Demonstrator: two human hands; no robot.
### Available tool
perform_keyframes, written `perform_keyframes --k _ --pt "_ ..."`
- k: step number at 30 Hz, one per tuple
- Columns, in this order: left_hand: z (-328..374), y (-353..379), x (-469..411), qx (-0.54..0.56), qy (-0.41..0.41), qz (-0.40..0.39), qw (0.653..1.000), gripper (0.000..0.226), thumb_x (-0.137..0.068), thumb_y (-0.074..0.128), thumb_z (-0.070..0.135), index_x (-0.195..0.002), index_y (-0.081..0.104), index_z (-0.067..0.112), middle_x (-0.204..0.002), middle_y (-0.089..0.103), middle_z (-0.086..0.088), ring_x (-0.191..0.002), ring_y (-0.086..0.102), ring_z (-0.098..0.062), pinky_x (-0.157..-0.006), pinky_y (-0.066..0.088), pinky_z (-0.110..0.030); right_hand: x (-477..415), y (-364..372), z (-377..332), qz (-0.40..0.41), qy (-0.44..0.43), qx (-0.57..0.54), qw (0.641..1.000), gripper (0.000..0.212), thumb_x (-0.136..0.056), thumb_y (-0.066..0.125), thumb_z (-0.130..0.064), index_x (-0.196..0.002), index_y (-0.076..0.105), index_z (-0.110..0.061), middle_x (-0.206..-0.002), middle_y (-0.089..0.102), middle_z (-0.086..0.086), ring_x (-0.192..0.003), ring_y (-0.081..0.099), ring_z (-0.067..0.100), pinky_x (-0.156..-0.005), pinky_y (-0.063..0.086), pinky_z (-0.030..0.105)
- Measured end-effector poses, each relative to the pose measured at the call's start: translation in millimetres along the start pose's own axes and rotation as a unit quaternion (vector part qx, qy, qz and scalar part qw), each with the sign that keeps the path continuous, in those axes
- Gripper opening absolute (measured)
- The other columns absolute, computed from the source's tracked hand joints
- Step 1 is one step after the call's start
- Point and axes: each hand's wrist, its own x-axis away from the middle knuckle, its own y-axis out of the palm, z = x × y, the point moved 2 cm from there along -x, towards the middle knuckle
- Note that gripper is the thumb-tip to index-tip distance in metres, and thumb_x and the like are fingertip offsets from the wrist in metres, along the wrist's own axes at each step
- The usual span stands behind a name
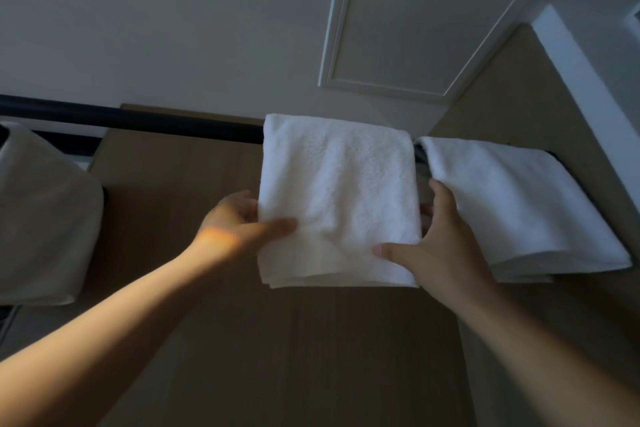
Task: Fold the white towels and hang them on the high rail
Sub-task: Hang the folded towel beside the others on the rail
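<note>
Above you: pale grey ceiling (156, 21), plain, with one moulded rectangular panel (415, 17) set in it. Facing you: brown wood-grain wall (173, 166), in shadow. At your upper right: white frame (581, 76), the brightest part. Light: dim, cool overall.

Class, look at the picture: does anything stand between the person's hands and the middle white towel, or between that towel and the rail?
Nothing visible does. The left hand and the right hand pinch the middle towel at its side edges, and it already hangs over the black rail.
</note>
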Motion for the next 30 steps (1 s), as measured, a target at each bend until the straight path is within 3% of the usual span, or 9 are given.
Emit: perform_keyframes --k 3,6,8,11,18,22,24,26,30 --pt "-11.7 -6.1 -2.3 0.043 -0.002 -0.091 0.995 0.054 -0.058 0.079 0.046 -0.104 0.072 0.020 -0.098 0.076 0.002 -0.092 0.072 -0.017 -0.081 0.054 -0.032 -1.2 -1.2 2.2 -0.023 0.037 -0.021 0.999 0.109 -0.067 0.088 -0.037 -0.152 0.022 -0.020 -0.144 0.048 0.000 -0.128 0.051 0.021 -0.100 0.047 0.037" --pt "-14.8 -4.5 -3.7 0.081 -0.017 -0.155 0.984 0.044 -0.065 0.078 0.046 -0.101 0.075 0.022 -0.104 0.075 -0.001 -0.098 0.071 -0.019 -0.088 0.052 -0.034 -0.2 -1.0 5.2 -0.050 0.049 -0.048 0.996 0.061 -0.069 0.084 -0.041 -0.120 0.057 -0.021 -0.112 0.067 -0.006 -0.098 0.066 0.013 -0.082 0.056 0.035" --pt "-14.3 -2.7 -5.6 0.079 -0.012 -0.155 0.985 0.057 -0.060 0.077 0.054 -0.105 0.073 0.020 -0.104 0.075 -0.001 -0.097 0.071 -0.018 -0.090 0.052 -0.037 0.7 -0.9 8.1 -0.060 0.041 -0.067 0.995 0.040 -0.072 0.082 -0.043 -0.102 0.064 -0.024 -0.095 0.071 -0.009 -0.083 0.069 0.009 -0.071 0.056 0.029" --pt "-12.4 -2.5 -5.5 0.044 0.013 -0.109 0.993 0.063 -0.056 0.071 0.066 -0.102 0.072 0.023 -0.099 0.075 0.004 -0.090 0.072 -0.014 -0.085 0.055 -0.036 3.2 -3.6 9.5 -0.072 0.021 -0.103 0.992 0.025 -0.076 0.078 -0.043 -0.092 0.068 -0.026 -0.082 0.074 -0.013 -0.071 0.069 0.000 -0.058 0.049 0.014" --pt "-18.3 -0.5 12.6 0.027 -0.002 -0.116 0.993 0.058 -0.056 0.072 0.070 -0.088 0.077 0.021 -0.090 0.076 -0.003 -0.085 0.073 -0.020 -0.089 0.056 -0.045 -1.9 -1.2 -5.7 -0.007 -0.064 -0.108 0.992 0.012 -0.091 0.063 -0.039 -0.099 0.058 -0.031 -0.094 0.066 -0.012 -0.081 0.063 0.001 -0.062 0.045 0.016" --pt "-22.1 6.9 24.8 0.119 -0.033 -0.123 0.985 0.063 -0.063 0.074 0.060 -0.094 0.075 0.005 -0.098 0.072 -0.021 -0.096 0.069 -0.037 -0.096 0.050 -0.055 -5.1 7.6 -10.1 -0.019 -0.087 -0.123 0.988 0.019 -0.093 0.064 -0.036 -0.110 0.055 -0.032 -0.101 0.064 -0.015 -0.083 0.060 -0.012 -0.062 0.044 0.002" --pt "-22.5 5.9 23.0 0.162 -0.053 -0.114 0.979 0.067 -0.065 0.073 0.053 -0.101 0.071 -0.004 -0.108 0.066 -0.029 -0.105 0.064 -0.043 -0.098 0.047 -0.059 -4.0 7.8 -3.6 -0.014 -0.080 -0.108 0.991 0.021 -0.091 0.065 -0.038 -0.108 0.056 -0.029 -0.099 0.065 -0.013 -0.081 0.062 -0.008 -0.060 0.045 0.007" --pt "-21.7 5.0 19.7 0.177 -0.067 -0.119 0.975 0.066 -0.067 0.072 0.049 -0.104 0.069 -0.006 -0.113 0.064 -0.029 -0.108 0.062 -0.042 -0.098 0.048 -0.057 -1.2 7.6 6.1 -0.016 -0.068 -0.078 0.995 0.021 -0.088 0.068 -0.041 -0.102 0.056 -0.030 -0.094 0.066 -0.011 -0.077 0.064 -0.001 -0.057 0.045 0.012" --pt "-20.9 6.7 17.1 0.170 -0.068 -0.139 0.973 0.053 -0.070 0.068 0.036 -0.104 0.069 -0.005 -0.109 0.069 -0.023 -0.103 0.067 -0.034 -0.097 0.051 -0.050 4.6 13.2 22.6 -0.038 -0.053 -0.098 0.993 0.015 -0.086 0.071 -0.037 -0.092 0.058 -0.032 -0.086 0.070 -0.010 -0.070 0.066 -0.004 -0.052 0.045 0.008"
